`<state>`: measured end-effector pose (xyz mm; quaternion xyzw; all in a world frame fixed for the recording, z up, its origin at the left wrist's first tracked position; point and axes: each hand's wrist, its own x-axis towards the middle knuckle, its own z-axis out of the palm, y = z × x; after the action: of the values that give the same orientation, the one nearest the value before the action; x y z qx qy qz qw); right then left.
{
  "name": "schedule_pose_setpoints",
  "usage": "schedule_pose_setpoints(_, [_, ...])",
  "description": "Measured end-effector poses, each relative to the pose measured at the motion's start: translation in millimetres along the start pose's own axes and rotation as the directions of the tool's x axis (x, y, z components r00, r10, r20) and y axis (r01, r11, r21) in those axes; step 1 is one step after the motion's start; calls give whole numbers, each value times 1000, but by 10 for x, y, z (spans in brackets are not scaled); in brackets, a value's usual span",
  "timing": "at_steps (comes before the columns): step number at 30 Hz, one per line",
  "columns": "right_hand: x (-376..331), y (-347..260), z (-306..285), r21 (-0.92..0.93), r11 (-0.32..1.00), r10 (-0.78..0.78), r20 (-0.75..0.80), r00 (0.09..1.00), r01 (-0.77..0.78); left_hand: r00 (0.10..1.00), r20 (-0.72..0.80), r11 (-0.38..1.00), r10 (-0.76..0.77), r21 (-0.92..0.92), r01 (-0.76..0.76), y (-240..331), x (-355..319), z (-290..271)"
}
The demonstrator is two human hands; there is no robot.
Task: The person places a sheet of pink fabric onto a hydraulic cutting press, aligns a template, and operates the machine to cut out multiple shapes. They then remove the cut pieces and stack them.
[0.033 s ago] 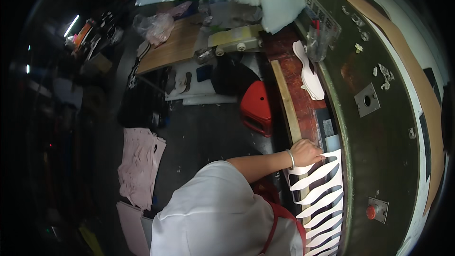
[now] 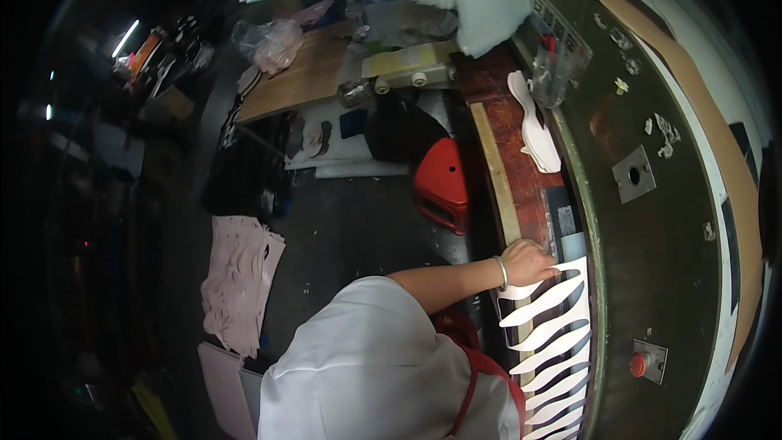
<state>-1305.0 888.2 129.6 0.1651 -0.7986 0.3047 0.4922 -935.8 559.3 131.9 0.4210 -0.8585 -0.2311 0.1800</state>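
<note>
My left hand (image 2: pixel 528 263), a bangle at its wrist, is closed at the far end of a white cut-out sheet (image 2: pixel 562 349). Wavy strips separated by long gaps run down this sheet toward the lower edge of the view. It lies over the narrow bench beside the green machine. My right hand is out of view. Farther along the bench, apart from my hand, rests a small pile of white shoe-sole-shaped pieces (image 2: pixel 535 126).
A green machine (image 2: pixel 611 277) with a red button (image 2: pixel 640 365) walls off the right side. A wooden strip (image 2: pixel 495 171) edges the bench. Left of it stands a red stool (image 2: pixel 442 183). Pale pink cut sheets (image 2: pixel 236 285) are stacked at left; a wooden board (image 2: pixel 297 77) lies beyond.
</note>
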Motion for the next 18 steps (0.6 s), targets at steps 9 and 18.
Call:
schedule_pose_setpoints(9, [-373,0,-1523,62,963,232,315,920,-264,996,5,996,-85,-33,85,320,-1519,-585])
schedule_pose_setpoints(18, [-66,105,-2543,163,816,445,436,782,-555,997,76,996,9,-90,-2,261,-2260,-993])
